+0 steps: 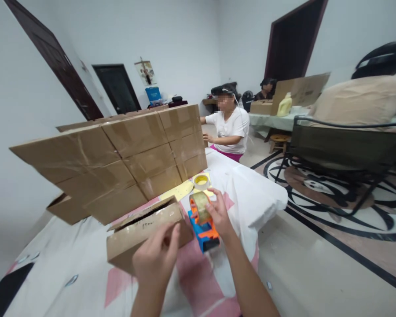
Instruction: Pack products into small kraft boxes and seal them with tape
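Observation:
A small cardboard box (141,229) lies on the white and pink cloth of the table (251,198), its top flaps slightly apart. My left hand (156,257) rests against the box's near end, fingers curled on the edge. My right hand (218,213) grips an orange and blue tape dispenser (203,222) loaded with a roll of clear tape, held beside the box's right end.
A wall of stacked taped cartons (119,158) stands just behind the box. A spare tape roll (201,180) lies by a yellow sheet. A seated person in a white shirt (231,127) works at the far end; another sits further back. A dark folding chair (343,149) stands on the right.

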Demonstrator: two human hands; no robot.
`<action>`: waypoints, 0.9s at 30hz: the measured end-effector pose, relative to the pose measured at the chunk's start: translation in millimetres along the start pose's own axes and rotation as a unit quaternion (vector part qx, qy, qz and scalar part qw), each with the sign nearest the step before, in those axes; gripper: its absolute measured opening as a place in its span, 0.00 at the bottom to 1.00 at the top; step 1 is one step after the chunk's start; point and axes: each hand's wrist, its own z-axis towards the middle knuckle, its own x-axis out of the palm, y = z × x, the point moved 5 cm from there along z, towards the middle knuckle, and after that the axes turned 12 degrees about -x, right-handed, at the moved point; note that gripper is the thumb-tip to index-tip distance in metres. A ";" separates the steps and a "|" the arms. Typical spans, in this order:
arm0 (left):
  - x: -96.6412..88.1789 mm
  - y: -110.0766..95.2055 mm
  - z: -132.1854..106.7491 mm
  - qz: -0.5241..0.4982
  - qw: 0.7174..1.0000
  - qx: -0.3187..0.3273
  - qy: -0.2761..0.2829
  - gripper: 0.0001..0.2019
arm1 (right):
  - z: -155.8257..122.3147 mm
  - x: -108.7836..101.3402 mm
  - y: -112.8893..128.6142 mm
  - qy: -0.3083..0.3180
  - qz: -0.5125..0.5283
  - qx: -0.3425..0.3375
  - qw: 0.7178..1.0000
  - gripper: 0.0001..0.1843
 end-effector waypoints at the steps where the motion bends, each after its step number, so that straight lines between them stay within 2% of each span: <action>1: 10.9 -9.9 1.4 -0.042 0.999 -0.005 0.029 0.10 | -6.4 6.5 2.7 0.009 0.006 -0.002 1.000 0.28; 5: 50.5 -30.0 7.8 -0.183 0.962 -0.049 0.196 0.13 | -24.6 13.8 14.0 -0.019 0.025 -0.037 0.999 0.20; 7: 59.5 -32.9 9.6 -0.209 0.950 -0.063 0.224 0.16 | -27.5 12.3 20.1 -0.033 0.002 -0.046 0.998 0.22; 10: 67.0 -33.7 6.7 -0.208 0.947 -0.073 0.234 0.17 | -26.9 11.1 28.7 -0.041 -0.053 -0.052 0.996 0.35; 12: 72.1 -33.1 -0.1 -0.198 0.946 -0.076 0.245 0.18 | -25.8 11.4 32.2 -0.047 -0.066 -0.064 0.995 0.39; 14: 76.4 -31.4 -7.9 -0.193 0.947 -0.081 0.246 0.19 | -25.6 12.7 31.5 -0.043 -0.063 -0.073 0.994 0.36; 17: 79.3 -25.7 -14.5 -0.214 0.944 -0.110 0.227 0.21 | -27.0 14.3 25.2 -0.019 -0.056 -0.082 0.995 0.22; 19: 77.9 -21.3 -14.4 -0.241 0.938 -0.132 0.214 0.21 | -27.6 11.2 22.2 -0.034 -0.043 -0.098 0.994 0.18; 21: 73.0 -17.2 -11.5 -0.265 0.933 -0.147 0.192 0.20 | -26.8 7.1 21.6 -0.052 -0.016 -0.115 0.992 0.19; 23: 68.6 -15.6 -9.0 -0.273 0.933 -0.144 0.187 0.19 | -24.1 8.1 21.1 -0.020 0.003 -0.104 0.994 0.21; 25: 67.6 -17.6 -8.9 -0.279 0.929 -0.124 0.208 0.18 | -21.6 11.1 20.1 0.028 -0.012 -0.078 0.996 0.24; 27: 69.8 -20.2 -11.2 -0.287 0.923 -0.109 0.231 0.17 | -20.5 9.9 20.1 0.023 -0.038 -0.069 0.997 0.26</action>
